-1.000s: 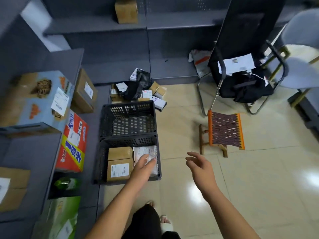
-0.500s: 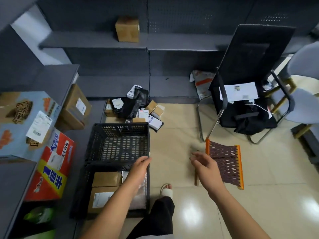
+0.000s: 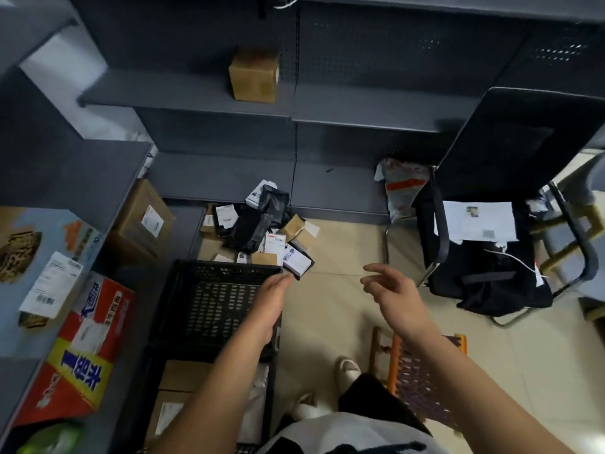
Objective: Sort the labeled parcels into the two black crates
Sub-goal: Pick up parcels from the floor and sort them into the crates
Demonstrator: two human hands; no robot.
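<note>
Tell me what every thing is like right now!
far crate, looks empty.
near crate, holds brown boxes and a pale bag.
parcel pile, heaped on the floor beyond the crates.
left hand, open, empty, over the far crate's corner.
right hand, open, empty, above the floor.

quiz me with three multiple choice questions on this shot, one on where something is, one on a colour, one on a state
1. Where does the parcel pile lie relative to the far crate?
A inside it
B just beyond it
C stacked on its rim

2. What colour is the box on the upper shelf?
A brown
B red
C white

3. How is the right hand?
A open and empty
B gripping a parcel
C clenched in a fist

Answers:
1 B, the parcels lie past the crate's far rim.
2 A, it is plain brown cardboard.
3 A, its fingers are spread with nothing in them.
</note>
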